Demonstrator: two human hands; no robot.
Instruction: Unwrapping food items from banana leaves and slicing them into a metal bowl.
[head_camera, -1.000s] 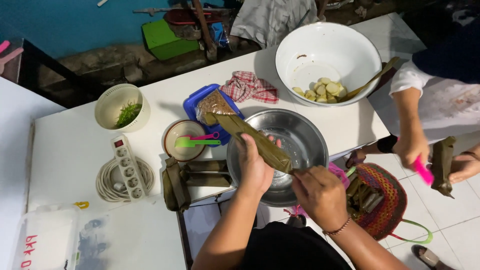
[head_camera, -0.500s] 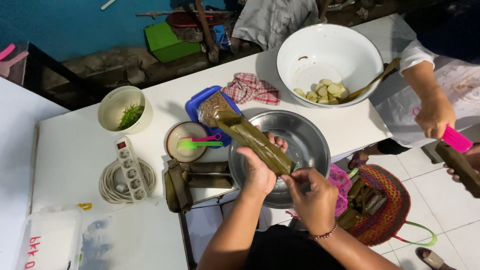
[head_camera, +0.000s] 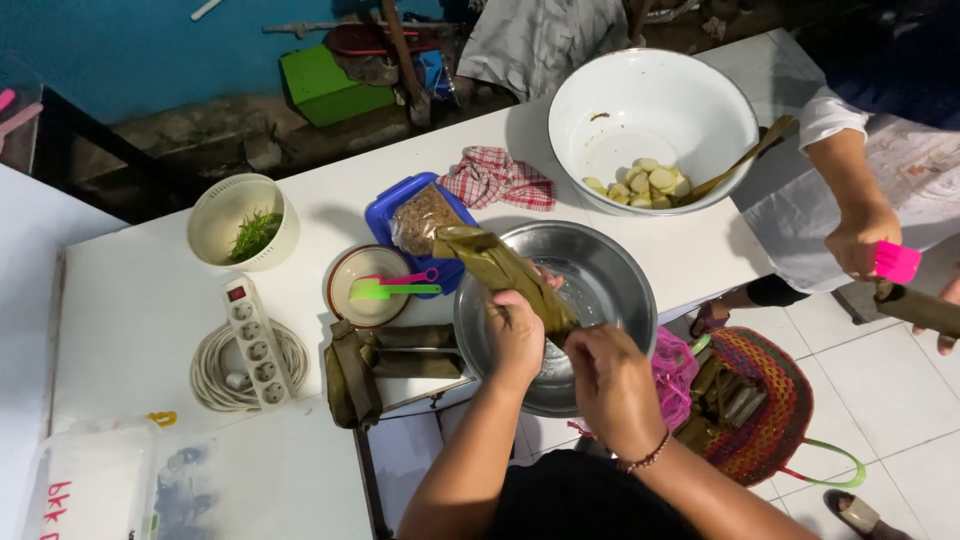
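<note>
The space over the steel bowl (head_camera: 600, 290) is taken up by both hands and the leaf-wrapped roll (head_camera: 505, 275). Passage leftward is blocked by the blue tray (head_camera: 385, 215), the small dish with plastic spoons (head_camera: 365, 285) and the folded leaf parcels (head_camera: 385, 355). Bare tabletop (head_camera: 130, 320) is left between the green-herb basket (head_camera: 240, 220) and the power strip (head_camera: 250, 340). The right is hemmed in by another person's hand (head_camera: 860, 240).

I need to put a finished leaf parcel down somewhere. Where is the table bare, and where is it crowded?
Bare tabletop lies left of the power strip, below the green basket. Another patch sits between the steel bowl and white bowl. It is crowded around the small dish, blue tray and folded leaves, beside the left hand.
</note>
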